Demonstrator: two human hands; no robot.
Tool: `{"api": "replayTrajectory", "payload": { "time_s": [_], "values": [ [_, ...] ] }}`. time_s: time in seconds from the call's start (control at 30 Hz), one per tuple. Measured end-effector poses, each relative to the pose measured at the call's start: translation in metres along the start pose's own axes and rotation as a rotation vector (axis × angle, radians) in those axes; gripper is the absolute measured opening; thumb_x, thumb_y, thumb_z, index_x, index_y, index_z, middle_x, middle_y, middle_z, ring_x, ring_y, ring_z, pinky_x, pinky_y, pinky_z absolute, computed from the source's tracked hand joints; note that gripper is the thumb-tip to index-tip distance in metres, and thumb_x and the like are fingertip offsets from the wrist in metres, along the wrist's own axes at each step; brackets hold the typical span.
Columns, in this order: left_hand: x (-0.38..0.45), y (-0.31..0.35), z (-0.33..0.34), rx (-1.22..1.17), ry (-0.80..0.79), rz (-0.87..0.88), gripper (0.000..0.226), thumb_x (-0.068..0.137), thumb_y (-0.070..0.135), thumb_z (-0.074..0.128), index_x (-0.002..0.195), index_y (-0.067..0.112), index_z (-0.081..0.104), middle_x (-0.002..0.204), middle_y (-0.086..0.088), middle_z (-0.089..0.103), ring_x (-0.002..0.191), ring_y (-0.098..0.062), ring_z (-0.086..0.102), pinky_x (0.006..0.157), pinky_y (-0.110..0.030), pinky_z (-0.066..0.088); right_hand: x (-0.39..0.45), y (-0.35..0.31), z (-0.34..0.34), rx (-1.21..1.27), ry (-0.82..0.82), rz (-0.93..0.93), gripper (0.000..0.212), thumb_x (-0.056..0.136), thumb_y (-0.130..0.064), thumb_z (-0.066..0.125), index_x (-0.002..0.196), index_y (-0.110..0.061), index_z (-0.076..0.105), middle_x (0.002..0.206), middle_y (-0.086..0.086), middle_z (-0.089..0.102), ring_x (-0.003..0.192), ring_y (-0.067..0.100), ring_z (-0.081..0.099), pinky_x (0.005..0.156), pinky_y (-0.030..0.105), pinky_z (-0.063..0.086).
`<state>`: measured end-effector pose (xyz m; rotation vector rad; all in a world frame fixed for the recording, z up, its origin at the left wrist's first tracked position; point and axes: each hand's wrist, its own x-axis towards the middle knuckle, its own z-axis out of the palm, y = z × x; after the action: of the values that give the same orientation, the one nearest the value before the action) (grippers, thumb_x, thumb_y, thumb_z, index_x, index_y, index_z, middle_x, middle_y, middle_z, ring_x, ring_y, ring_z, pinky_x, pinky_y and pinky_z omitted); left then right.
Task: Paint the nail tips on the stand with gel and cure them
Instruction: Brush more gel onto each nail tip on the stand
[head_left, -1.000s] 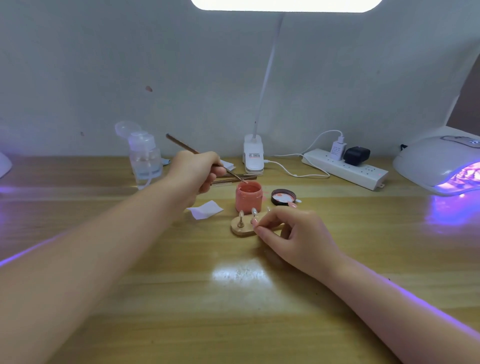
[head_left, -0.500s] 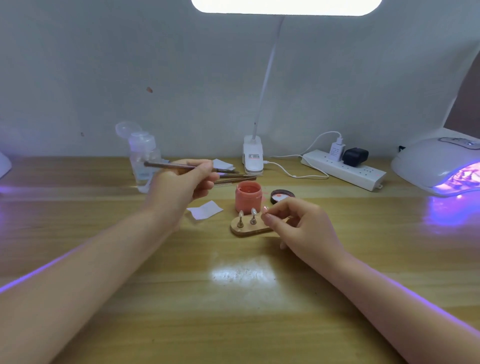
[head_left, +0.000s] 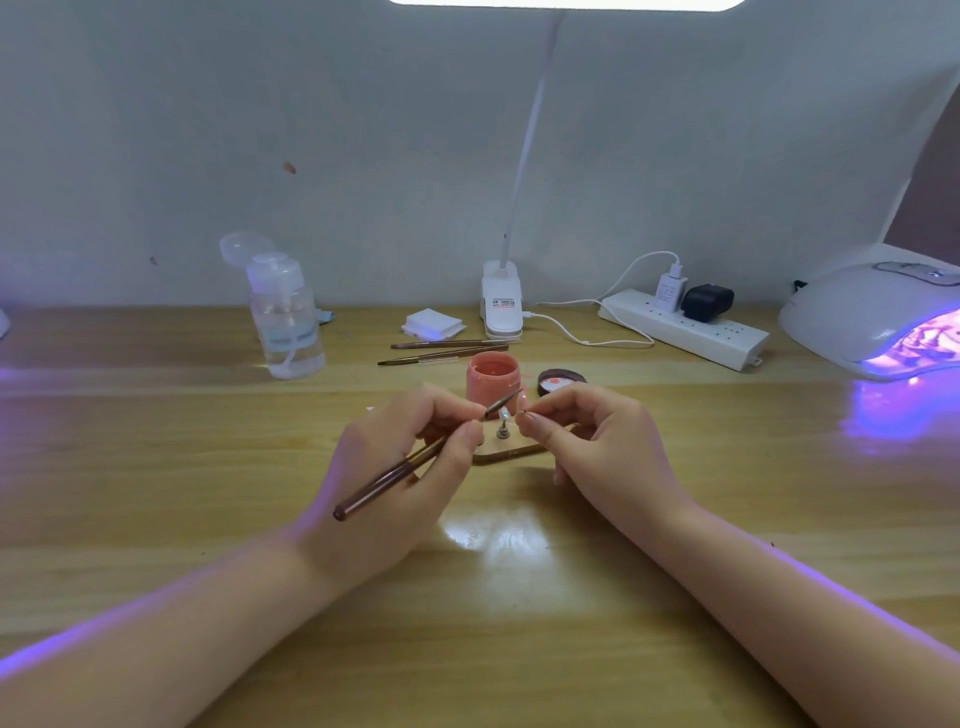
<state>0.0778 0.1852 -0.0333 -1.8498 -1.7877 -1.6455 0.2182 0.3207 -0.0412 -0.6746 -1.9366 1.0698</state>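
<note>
**Brush Tip at Held Nail Tip**

Left hand (head_left: 410, 467) fingers clamp the slim brown metallic brush (head_left: 415, 462), bristles angled far-right. Right hand (head_left: 597, 447) fingers pinch a small nail tip (head_left: 524, 414) above the flat wooden stand (head_left: 506, 453) at worktop centre.

Both forearms are bare from the bottom edge of the view up to the wrists; no sleeve, cuff, watch, bracelet or ring shows on either. The left hand (head_left: 400, 467) and the right hand (head_left: 602, 447) are bare too, without gloves. The fingernails that can be seen on the right hand are short and look unpainted, though they are small in the view. A thin band of violet light runs along the outer edge of each forearm, brighter on the right one, the side nearer the glowing curing lamp (head_left: 878, 317).
</note>
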Motion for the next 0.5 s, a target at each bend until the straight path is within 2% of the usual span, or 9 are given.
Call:
{"api": "replayTrajectory", "payload": {
  "time_s": [0.13, 0.23, 0.33, 0.5],
  "values": [
    [-0.0002, -0.0015, 0.0011, 0.001, 0.002, 0.028, 0.014, 0.088, 0.017, 0.064, 0.094, 0.03, 0.063, 0.083, 0.013, 0.07, 0.083, 0.002, 0.064, 0.073, -0.004, 0.043, 0.001, 0.0014, 0.0005, -0.005, 0.009, 0.004, 0.01, 0.082, -0.017, 0.076, 0.077, -0.023, 0.071, 0.07, -0.004, 0.07, 0.04, 0.014, 0.056, 0.048, 0.017, 0.044],
    [-0.001, -0.0015, 0.001, -0.055, -0.033, 0.022, 0.003, 0.089, 0.025, 0.061, 0.09, 0.026, 0.064, 0.083, 0.007, 0.071, 0.082, -0.004, 0.065, 0.073, -0.006, 0.044, 0.0008, 0.002, 0.0007, 0.002, 0.018, 0.001, 0.01, 0.082, -0.016, 0.076, 0.077, -0.023, 0.071, 0.071, -0.002, 0.069, 0.043, 0.015, 0.055, 0.046, 0.017, 0.044],
    [-0.0022, -0.0003, -0.0009, -0.095, -0.022, 0.031, 0.01, 0.087, 0.028, 0.055, 0.086, 0.024, 0.064, 0.077, 0.007, 0.07, 0.078, -0.004, 0.065, 0.07, -0.007, 0.044, 0.0005, 0.0026, 0.0013, -0.022, 0.017, -0.01, 0.009, 0.082, -0.015, 0.076, 0.078, -0.022, 0.071, 0.068, -0.006, 0.067, 0.042, 0.015, 0.056, 0.048, 0.02, 0.045],
    [-0.0021, -0.0003, 0.0008, -0.086, 0.025, -0.04, 0.006, 0.089, 0.032, 0.061, 0.093, 0.036, 0.062, 0.09, 0.015, 0.071, 0.084, -0.001, 0.067, 0.073, -0.009, 0.047, 0.0001, 0.0031, 0.0004, -0.033, 0.025, -0.027, 0.011, 0.081, -0.016, 0.077, 0.077, -0.025, 0.071, 0.066, -0.009, 0.067, 0.049, 0.016, 0.057, 0.053, 0.023, 0.046]
  ]
}}
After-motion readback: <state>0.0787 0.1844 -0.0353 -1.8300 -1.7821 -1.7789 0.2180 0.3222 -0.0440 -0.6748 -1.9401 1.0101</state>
